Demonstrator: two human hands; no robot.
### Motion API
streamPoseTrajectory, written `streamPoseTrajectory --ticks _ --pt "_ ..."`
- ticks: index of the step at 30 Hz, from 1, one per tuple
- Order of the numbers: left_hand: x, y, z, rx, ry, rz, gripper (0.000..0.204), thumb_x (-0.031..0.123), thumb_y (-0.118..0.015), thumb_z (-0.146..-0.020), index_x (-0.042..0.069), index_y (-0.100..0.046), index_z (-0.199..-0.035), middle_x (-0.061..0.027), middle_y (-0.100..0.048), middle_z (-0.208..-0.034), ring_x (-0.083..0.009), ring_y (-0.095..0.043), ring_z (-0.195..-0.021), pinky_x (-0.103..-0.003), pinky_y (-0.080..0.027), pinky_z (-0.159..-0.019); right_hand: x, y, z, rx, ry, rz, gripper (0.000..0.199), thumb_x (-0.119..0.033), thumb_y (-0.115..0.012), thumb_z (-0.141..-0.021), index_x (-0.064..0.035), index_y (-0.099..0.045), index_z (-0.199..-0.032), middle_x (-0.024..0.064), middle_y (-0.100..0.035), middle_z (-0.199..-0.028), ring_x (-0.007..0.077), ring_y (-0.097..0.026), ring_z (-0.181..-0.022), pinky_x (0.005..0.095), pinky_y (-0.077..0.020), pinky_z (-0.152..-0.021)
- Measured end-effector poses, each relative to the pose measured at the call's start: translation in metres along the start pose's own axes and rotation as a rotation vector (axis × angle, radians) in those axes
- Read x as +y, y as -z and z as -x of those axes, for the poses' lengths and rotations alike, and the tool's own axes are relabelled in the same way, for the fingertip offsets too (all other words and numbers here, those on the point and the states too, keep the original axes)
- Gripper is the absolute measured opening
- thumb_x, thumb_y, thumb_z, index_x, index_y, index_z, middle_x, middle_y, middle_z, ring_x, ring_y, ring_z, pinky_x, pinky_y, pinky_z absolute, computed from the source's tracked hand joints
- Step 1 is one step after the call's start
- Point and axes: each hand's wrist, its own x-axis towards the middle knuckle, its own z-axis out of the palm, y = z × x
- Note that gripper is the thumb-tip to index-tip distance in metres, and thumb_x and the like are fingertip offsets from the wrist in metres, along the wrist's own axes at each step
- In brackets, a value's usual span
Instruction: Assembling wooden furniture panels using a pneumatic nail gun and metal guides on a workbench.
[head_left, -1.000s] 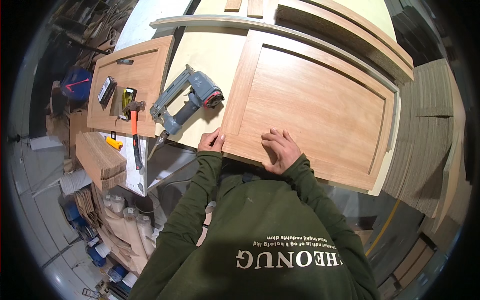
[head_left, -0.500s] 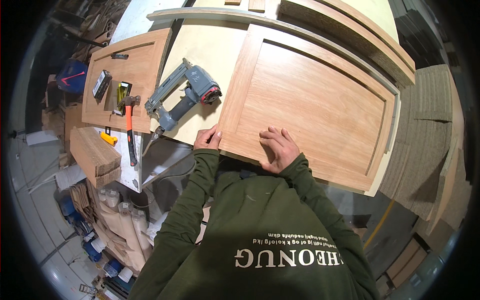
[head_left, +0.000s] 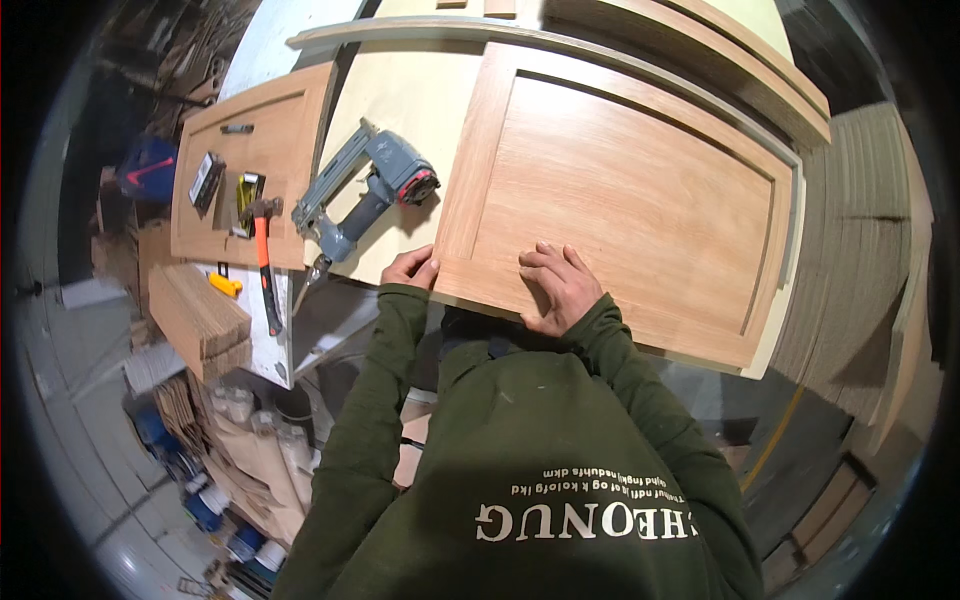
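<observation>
A light wooden cabinet door (head_left: 620, 190) with a raised frame lies flat in front of me, its near edge toward my body. My left hand (head_left: 410, 268) is closed at its near left corner, fingertips and thumb against the edge. My right hand (head_left: 562, 290) grips the near edge, with bent fingers on the face and the thumb at the rim. A grey nail gun (head_left: 365, 190) lies on its side left of the door, touched by neither hand.
Left, a second wooden door (head_left: 285, 110) carries a hammer (head_left: 263, 250) and small boxes. Beside it are a yellow utility knife (head_left: 225, 284) and stacked brown strips (head_left: 195, 315). Long boards (head_left: 700, 60) lie beyond my door; stacked brown sheets (head_left: 860, 250) stand right.
The whole view has shifted and turned slightly. Both hands keep their places on the cabinet door, and the nail gun lies as before.
</observation>
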Motion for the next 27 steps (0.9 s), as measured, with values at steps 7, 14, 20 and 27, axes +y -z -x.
streamPoseTrajectory --ticks 7,14,20,27 --pt "0.094 0.046 -0.072 0.085 -0.218 -1.246 0.082 0.026 -0.076 -0.055 0.012 -0.035 -0.125 -0.0154 -0.047 -0.107 -0.033 -0.049 -0.097 -0.04 -0.04 -0.081 0.002 0.003 0.002 0.039 0.015 0.014 0.053 -0.018 -0.069 -0.053 -0.0072 -0.051 -0.102 0.0068 -0.049 -0.115 0.0255 -0.039 -0.119 0.046 -0.0288 -0.099" --pt "0.065 0.024 -0.106 -0.001 -0.029 -1.106 0.075 0.033 -0.072 -0.058 0.01 -0.036 -0.119 -0.0206 -0.057 -0.1 -0.0371 -0.056 -0.09 -0.041 -0.045 -0.08 0.003 -0.003 0.008 0.072 0.026 -0.01 0.054 -0.017 -0.069 -0.053 -0.0073 -0.049 -0.102 0.0054 -0.047 -0.115 0.0237 -0.037 -0.119 0.0434 -0.0282 -0.1" --pt "0.05 0.084 -0.077 -0.369 -0.25 -0.567 0.05 0.004 -0.057 -0.059 0.005 -0.05 -0.109 -0.008 -0.061 -0.089 -0.0186 -0.06 -0.083 -0.028 -0.047 -0.073 0.009 -0.005 0.01 0.067 0.027 -0.013 0.05 -0.018 -0.069 -0.054 -0.0073 -0.05 -0.099 0.0053 -0.047 -0.115 0.0239 -0.037 -0.12 0.0448 -0.0287 -0.1" --pt "0.093 0.099 0.023 -0.592 -0.657 -0.99 0.058 0.018 -0.072 -0.054 0.009 -0.052 -0.107 -0.0066 -0.059 -0.099 -0.0222 -0.057 -0.092 -0.031 -0.047 -0.08 0.009 -0.002 0.01 0.076 0.029 -0.019 0.049 -0.018 -0.07 -0.054 -0.0072 -0.05 -0.098 0.0047 -0.047 -0.115 0.0232 -0.037 -0.12 0.0439 -0.028 -0.101"
